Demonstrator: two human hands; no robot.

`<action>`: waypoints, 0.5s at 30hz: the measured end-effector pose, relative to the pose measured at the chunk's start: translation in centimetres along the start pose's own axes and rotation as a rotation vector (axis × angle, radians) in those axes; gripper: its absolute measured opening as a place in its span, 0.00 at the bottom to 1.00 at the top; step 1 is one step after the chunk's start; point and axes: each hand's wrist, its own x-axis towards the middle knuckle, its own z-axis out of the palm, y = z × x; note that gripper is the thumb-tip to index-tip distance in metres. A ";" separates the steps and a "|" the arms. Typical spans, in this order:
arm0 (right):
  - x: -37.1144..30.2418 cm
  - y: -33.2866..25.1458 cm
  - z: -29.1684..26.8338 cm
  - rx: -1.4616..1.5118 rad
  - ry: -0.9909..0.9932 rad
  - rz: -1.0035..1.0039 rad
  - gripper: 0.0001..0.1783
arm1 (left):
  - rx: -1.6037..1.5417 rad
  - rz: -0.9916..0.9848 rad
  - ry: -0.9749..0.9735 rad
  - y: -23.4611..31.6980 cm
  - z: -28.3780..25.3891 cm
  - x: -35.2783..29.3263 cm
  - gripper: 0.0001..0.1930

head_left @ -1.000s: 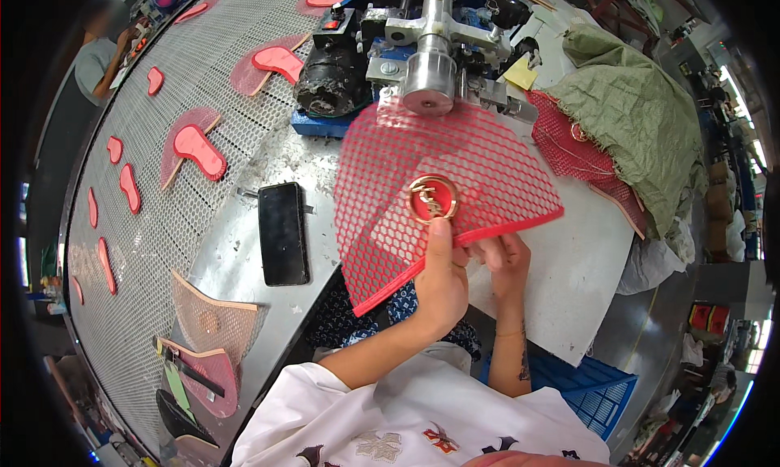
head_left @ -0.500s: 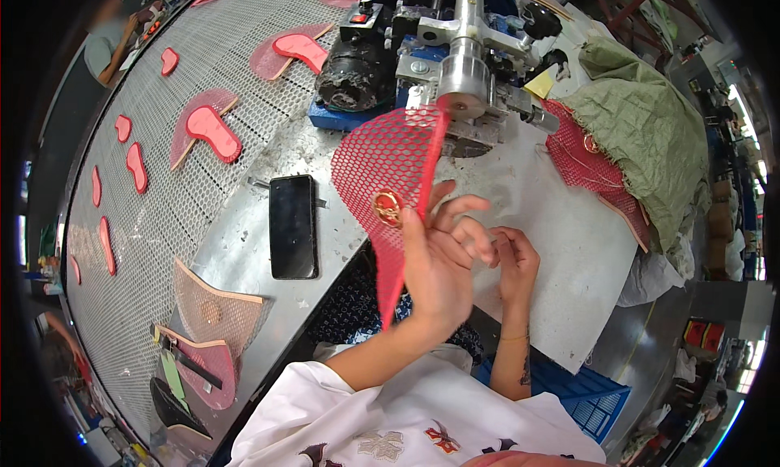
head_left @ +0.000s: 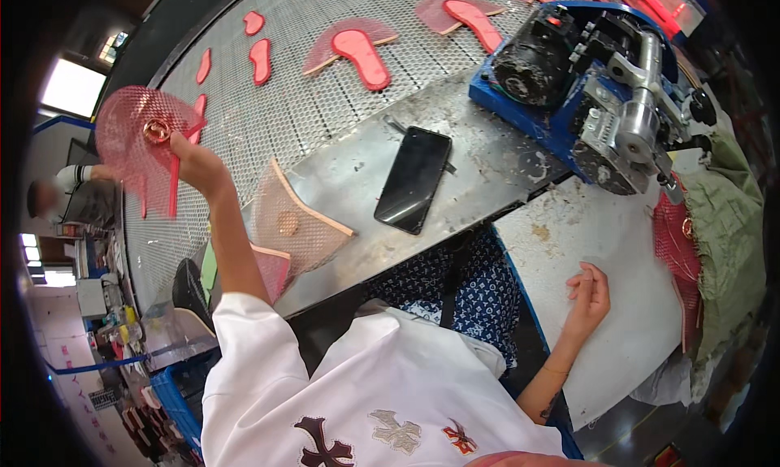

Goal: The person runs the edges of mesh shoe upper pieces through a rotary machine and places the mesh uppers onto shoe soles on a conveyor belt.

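A red mesh shoe upper [head_left: 122, 154] with a round gold-coloured ornament hangs from my left hand [head_left: 199, 165]. My left fingers are closed on its edge near the ornament, out over the far-left part of the perforated conveyor [head_left: 313, 114]. Over the white work board [head_left: 536, 304] on the right is my right hand [head_left: 591, 296], its fingers loosely bent and slightly apart, with nothing seen in them. Below my left forearm lie a beige mesh upper [head_left: 296, 215] and part of a pink one [head_left: 272, 264].
Several red sole-shaped pieces [head_left: 361, 59], some beside mesh uppers, lie on the conveyor. A black phone [head_left: 414, 179] rests on the metal ledge. A blue-based machine [head_left: 561, 85] stands at the upper right. Green cloth [head_left: 723, 239] partly covers more red uppers. Another person [head_left: 61, 195] is at far left.
My left hand has carried the red mesh upper from in front of the machine to the far left over the conveyor. My right hand stays over the board, now apart from it. The view has turned left.
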 end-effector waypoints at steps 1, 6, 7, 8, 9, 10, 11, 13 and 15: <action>0.1 0.0 0.0 0.007 -0.010 0.000 0.10 | 0.244 0.308 0.000 -2.3 -0.2 1.6 0.16; 0.3 0.1 -0.4 -0.009 -0.007 -0.011 0.10 | 0.822 0.426 -1.154 -15.3 -1.9 5.4 0.30; 0.4 0.1 -0.3 -0.021 0.014 -0.017 0.10 | 0.939 0.389 -1.316 -16.7 -1.2 4.0 0.32; 0.3 0.4 -0.4 -0.022 0.008 -0.013 0.10 | 1.068 0.344 -1.467 -17.2 -1.5 2.9 0.35; 0.3 0.6 -0.4 -0.022 0.002 -0.010 0.10 | 1.056 0.345 -1.464 -17.8 -0.6 3.3 0.35; 0.4 0.6 -0.3 -0.027 0.008 -0.019 0.10 | 1.040 0.295 -1.447 -18.4 0.8 4.1 0.35; 0.4 0.7 -0.2 -0.046 0.013 -0.014 0.11 | 1.031 0.240 -1.431 -19.1 1.7 4.7 0.36; 0.1 0.5 -0.3 -0.085 0.028 -0.007 0.11 | 0.959 0.258 -1.389 -18.8 4.5 5.1 0.35; 0.1 0.1 -0.2 -0.100 0.028 0.020 0.11 | 0.874 0.308 -1.300 -19.3 6.5 6.1 0.34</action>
